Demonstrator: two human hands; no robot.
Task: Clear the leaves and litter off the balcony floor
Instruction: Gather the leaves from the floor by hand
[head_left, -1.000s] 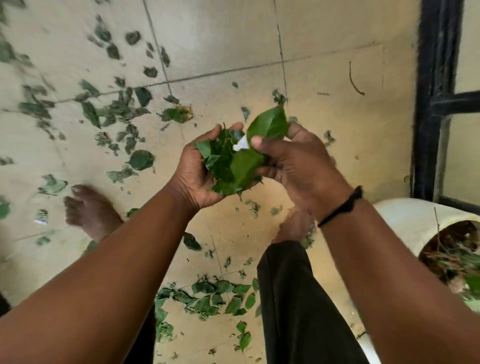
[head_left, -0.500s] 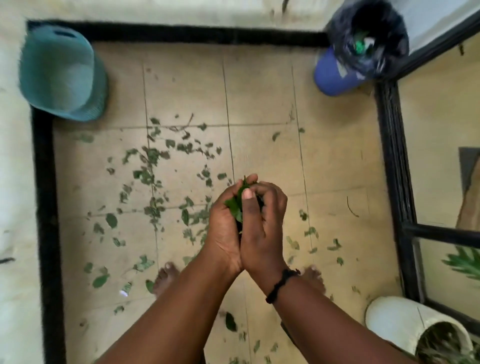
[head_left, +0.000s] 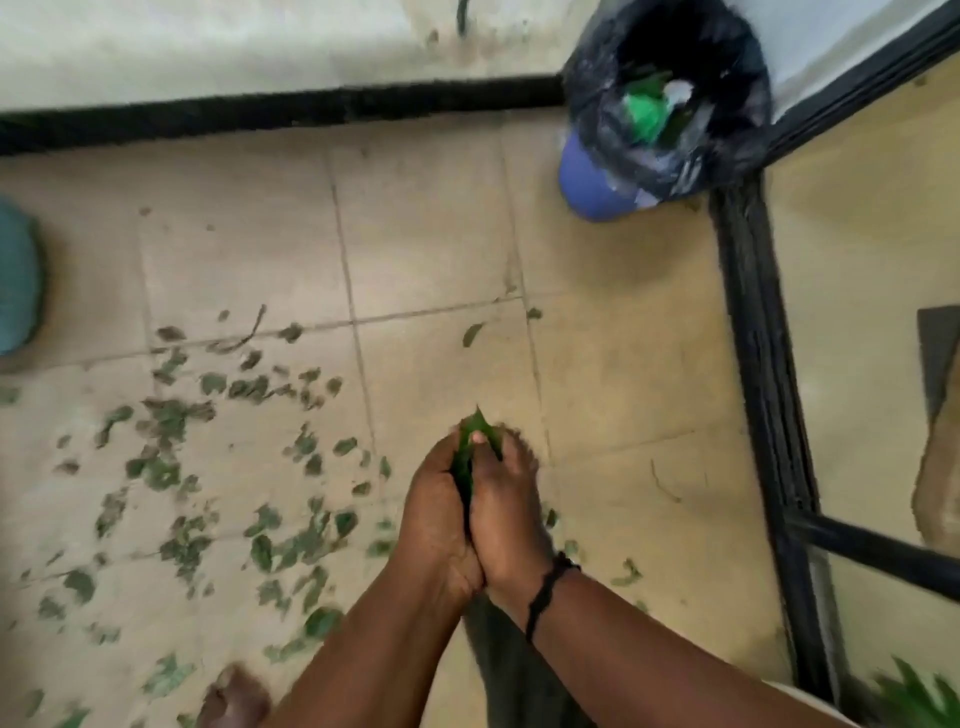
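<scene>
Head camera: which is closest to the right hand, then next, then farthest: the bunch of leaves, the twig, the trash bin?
1. Bunch of leaves, pressed between right hand and left hand.
2. Twig, on the tiles to its right.
3. Trash bin, far corner, black-lined.

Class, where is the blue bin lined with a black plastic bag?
In the head view, the blue bin lined with a black plastic bag stands upper right, in the floor's corner between the black-skirted wall and black metal frame.

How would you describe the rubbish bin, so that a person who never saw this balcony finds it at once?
Follow the black strip along the foot of the far wall to the corner where it meets the black door frame. There stands a blue bin, lined with a black plastic bag. The other container, at the left edge, is teal and unlined.
</scene>
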